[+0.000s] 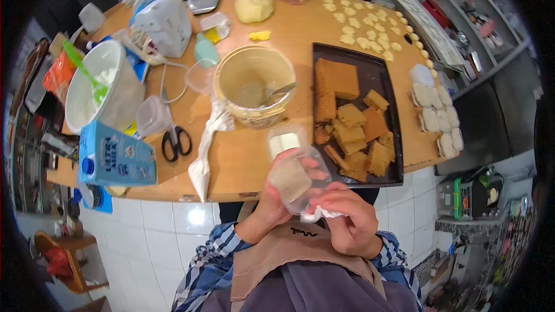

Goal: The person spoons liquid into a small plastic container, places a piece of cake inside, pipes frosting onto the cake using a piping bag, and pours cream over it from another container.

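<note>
Left hand (270, 199) curled round clear container (298, 187), tilted; right hand (348, 216), just right of it, pinches white wad (315, 215) (tissue, probably) at near edge.

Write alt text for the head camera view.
A person's left hand holds a clear plastic tub with beige contents while the right hand holds a crumpled white wipe at its edge. Beyond, a brown wooden table bears a dark rectangular tray of brown cake pieces.
</note>
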### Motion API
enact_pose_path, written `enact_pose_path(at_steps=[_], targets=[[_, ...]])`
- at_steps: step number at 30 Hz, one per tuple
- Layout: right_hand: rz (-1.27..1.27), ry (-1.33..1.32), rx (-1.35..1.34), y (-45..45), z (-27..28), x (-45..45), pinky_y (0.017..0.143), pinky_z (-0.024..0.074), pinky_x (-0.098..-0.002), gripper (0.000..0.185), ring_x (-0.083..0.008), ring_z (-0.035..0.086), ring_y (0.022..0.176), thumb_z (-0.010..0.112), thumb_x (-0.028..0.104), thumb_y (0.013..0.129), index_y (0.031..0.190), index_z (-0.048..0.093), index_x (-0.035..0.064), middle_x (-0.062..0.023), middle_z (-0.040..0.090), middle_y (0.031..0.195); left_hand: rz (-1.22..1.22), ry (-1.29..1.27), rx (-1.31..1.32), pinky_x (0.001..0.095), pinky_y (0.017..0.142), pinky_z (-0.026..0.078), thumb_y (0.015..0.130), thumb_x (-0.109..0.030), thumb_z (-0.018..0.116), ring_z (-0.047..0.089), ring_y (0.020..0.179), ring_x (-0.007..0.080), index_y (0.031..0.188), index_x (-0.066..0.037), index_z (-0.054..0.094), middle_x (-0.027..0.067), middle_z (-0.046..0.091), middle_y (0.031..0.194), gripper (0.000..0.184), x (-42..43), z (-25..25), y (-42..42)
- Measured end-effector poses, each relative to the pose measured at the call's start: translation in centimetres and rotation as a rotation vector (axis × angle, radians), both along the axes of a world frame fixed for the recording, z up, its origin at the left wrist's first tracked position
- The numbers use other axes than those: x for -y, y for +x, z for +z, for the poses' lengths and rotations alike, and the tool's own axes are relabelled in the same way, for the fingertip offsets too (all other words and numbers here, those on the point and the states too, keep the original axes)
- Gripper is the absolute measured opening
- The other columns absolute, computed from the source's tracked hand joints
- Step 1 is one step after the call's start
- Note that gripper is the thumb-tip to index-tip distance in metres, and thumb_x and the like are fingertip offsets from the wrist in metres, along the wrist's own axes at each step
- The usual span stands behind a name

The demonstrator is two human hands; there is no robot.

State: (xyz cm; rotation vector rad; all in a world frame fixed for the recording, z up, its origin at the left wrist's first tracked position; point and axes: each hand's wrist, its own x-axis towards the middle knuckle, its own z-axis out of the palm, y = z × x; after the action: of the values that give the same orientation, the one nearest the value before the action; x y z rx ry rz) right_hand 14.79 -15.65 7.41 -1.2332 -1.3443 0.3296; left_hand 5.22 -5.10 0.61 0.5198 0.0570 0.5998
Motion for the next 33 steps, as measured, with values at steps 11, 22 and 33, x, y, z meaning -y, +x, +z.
enact_pose_path(at_steps=[11,22,33], targets=[[-1.085,-0.104,0.168,17.2,-3.5,7.0,0.079,0.0445,-0.0281,0.018,-0.0216,0.056,0.089,0.049,0.001,0.085,0.102,0.055,-0.0024,-0.014,0.058,0.1,0.195,-0.185,0.104,0.0403,0.082,0.048,0.066,-0.073,0.05,0.051,0.104,0.0282,0.129,-0.007,0.032,0.0134,0.046,0.12,0.093,-1.5,-0.9,-2.5],[-1.015,-0.457,0.502,23.2,-6.9,6.9,0.091,0.0374,-0.0383,0.023,-0.0331,0.05,0.104,0.054,0.012,0.082,0.1,0.06,-0.0024,-0.0201,0.054,0.112,0.007,-0.314,0.207,0.0415,0.077,0.052,0.058,-0.066,0.064,0.051,0.104,0.0334,0.131,-0.006,0.026,0.0188,0.042,0.123,0.102,-1.4,-2.6,-3.9],[-0.495,-0.551,0.421,17.3,0.1,1.6,0.079,0.0434,-0.0362,0.023,-0.0308,0.056,0.09,0.065,0.014,0.072,0.089,0.063,-0.0001,-0.0161,0.063,0.088,0.023,-0.229,0.095,0.0389,0.079,0.052,0.048,-0.046,0.083,0.049,0.107,0.0339,0.137,-0.002,0.011,0.0161,0.045,0.118,0.123,-1.9,-1.2,-3.6]])
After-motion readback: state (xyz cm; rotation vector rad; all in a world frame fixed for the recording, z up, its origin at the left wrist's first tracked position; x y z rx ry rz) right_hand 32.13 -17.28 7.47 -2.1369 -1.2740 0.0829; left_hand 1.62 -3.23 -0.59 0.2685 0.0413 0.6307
